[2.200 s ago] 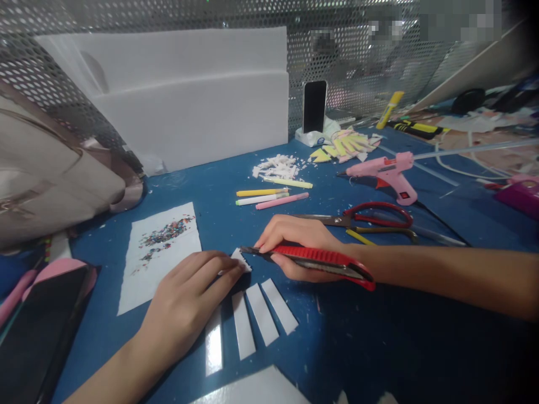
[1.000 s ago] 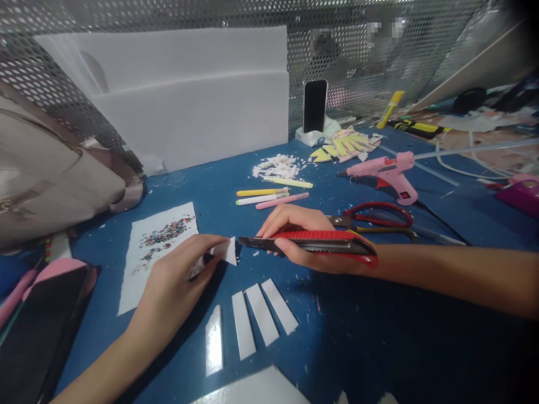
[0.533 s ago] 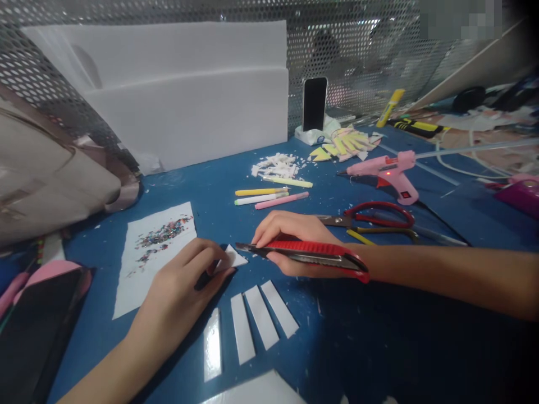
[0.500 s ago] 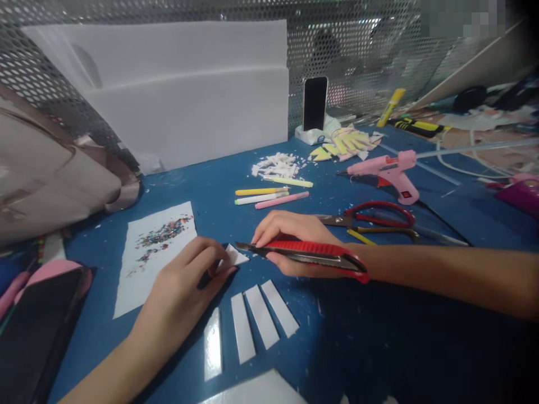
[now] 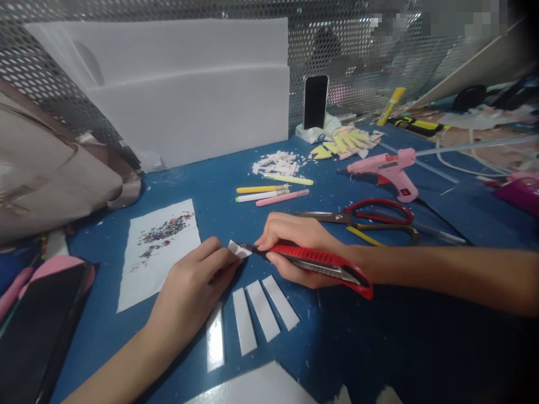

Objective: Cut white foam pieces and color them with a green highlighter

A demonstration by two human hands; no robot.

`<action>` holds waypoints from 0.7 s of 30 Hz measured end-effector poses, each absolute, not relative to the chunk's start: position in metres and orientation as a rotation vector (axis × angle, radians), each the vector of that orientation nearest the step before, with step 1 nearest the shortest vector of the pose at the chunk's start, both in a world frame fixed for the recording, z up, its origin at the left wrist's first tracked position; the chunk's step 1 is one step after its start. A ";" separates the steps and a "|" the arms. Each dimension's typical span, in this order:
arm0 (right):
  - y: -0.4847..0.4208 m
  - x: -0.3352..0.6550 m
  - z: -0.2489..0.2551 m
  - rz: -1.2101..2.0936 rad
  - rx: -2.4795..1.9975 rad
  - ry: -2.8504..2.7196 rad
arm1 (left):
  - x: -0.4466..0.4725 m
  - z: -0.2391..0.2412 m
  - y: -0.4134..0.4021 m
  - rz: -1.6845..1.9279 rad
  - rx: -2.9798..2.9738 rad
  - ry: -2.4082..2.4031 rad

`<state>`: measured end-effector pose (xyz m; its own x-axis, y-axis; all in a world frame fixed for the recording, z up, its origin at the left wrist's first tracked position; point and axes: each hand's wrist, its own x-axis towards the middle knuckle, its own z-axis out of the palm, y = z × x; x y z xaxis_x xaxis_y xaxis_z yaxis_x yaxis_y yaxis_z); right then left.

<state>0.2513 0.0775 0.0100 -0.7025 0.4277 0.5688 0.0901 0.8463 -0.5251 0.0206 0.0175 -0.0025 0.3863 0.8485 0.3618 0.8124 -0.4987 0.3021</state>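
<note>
My right hand (image 5: 297,247) is wrapped round a red utility knife (image 5: 324,264), its blade pointing left. The blade's tip is at a small white piece of board (image 5: 239,249). That piece is pinched between the thumb and fingers of my left hand (image 5: 202,266), which cover most of it. Below the hands, several white strips (image 5: 263,311) lie side by side on the blue table (image 5: 337,359). One glossy strip (image 5: 215,342) is partly under my left wrist. A larger white sheet (image 5: 256,387) shows at the bottom edge.
Scissors (image 5: 337,217) and a pink glue gun (image 5: 389,168) lie beyond my right hand. Several pens (image 5: 278,196) and white scraps (image 5: 278,164) are ahead. A paper with glitter bits (image 5: 138,280) and a dark phone (image 5: 46,331) are left. Another phone (image 5: 315,102) stands behind.
My left fingers have shifted right and cover more of the white piece. The knife's handle has tilted lower at its right end, and its blade now meets the piece.
</note>
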 end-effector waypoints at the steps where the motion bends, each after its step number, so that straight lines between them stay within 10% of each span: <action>1: 0.076 0.252 0.011 0.591 -0.362 -2.328 | 0.021 -0.002 0.017 0.744 2.549 1.527; 21: 0.082 0.266 0.007 0.463 -0.185 -2.314 | 0.024 -0.001 0.019 0.738 2.554 1.536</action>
